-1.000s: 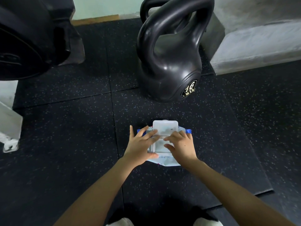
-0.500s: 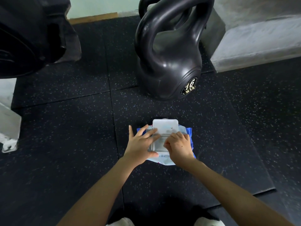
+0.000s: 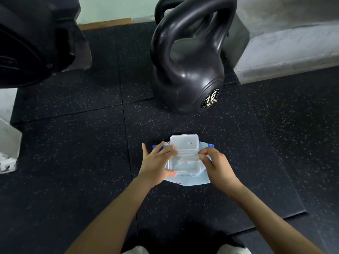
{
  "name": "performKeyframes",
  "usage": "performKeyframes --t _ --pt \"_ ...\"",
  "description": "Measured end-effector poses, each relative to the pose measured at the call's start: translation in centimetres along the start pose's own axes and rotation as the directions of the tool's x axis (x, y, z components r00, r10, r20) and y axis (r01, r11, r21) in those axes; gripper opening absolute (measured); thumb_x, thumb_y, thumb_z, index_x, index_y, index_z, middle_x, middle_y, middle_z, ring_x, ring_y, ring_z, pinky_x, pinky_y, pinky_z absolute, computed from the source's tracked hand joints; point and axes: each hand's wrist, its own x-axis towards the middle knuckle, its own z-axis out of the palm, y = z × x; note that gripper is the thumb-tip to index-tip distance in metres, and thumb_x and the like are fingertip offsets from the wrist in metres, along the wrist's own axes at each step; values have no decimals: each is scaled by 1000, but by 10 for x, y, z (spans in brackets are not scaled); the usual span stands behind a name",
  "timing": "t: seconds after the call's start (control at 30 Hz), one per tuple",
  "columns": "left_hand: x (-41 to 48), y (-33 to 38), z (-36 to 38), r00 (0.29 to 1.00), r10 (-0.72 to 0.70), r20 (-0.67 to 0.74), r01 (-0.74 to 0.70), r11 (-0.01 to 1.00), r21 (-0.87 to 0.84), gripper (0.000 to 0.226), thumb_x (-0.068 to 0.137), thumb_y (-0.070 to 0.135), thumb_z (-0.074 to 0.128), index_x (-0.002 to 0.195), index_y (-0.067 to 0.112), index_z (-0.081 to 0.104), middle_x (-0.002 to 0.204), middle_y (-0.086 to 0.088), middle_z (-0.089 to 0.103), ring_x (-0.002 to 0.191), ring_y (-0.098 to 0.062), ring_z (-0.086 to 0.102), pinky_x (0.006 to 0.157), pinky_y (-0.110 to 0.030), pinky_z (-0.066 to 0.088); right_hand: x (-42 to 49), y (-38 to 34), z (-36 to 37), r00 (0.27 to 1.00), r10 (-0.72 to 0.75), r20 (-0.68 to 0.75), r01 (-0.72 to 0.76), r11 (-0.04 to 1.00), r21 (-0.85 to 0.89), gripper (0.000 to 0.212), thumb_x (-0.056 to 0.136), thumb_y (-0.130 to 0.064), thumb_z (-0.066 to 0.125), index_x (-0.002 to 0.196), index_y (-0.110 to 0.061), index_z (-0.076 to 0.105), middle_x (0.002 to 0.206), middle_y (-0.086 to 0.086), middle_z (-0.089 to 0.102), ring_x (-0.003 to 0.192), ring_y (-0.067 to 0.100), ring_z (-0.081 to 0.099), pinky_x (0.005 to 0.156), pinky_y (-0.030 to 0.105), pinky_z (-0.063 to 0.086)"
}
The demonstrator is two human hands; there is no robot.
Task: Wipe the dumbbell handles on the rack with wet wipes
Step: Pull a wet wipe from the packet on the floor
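Black speckled rubber flooring (image 3: 73, 162) holds a pale blue wet-wipe pack (image 3: 192, 180), lid open, just near of a black kettlebell (image 3: 187, 79). On it the left hand (image 3: 156, 165) presses flat, fingers spread, while the right hand (image 3: 218, 167) pinches a white wipe (image 3: 187, 160) at the opening.

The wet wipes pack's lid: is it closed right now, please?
No, the lid is flipped open away from the person, and the right hand pinches a wipe at the opening.

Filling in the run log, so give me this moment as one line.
left hand: presses wipes pack | right hand: pinches wipe at opening | lid: open | kettlebell: beyond pack, untouched
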Motion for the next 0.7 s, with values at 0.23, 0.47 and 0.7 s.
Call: performKeyframes --t 0.23,0.47,0.7 --pt "-1 3 -7 999 11 42 -13 999 42 65 80 51 62 138 37 36 152 21 21 144 -11 7 108 -67 -7 -7 -21 -19 975 -164 -150 156 986 -66 39 91 -3 51 69 -34 40 76 -24 48 74 1 47 80 33 36" --pt "-4 5 -10 998 10 58 -13 998 54 66 80 52 61 139 39 35 152 20 21 145 -11 6 105 -66 -12 -15 -38 -51 902 -341 -266 316 939 -133 16 85 -11 44 74 -23 44 73 -21 47 72 3 47 79 31 31" --pt "1 26 -73 976 3 218 176 583 -793 77 71 24 80 137 29 42 135 20 43 133 -3 34 115 -33 24 4 -72 -98 910 -410 -64 400 907 -131 17 87 -15 45 74 -26 48 69 -17 50 69 5 47 73 23 35"
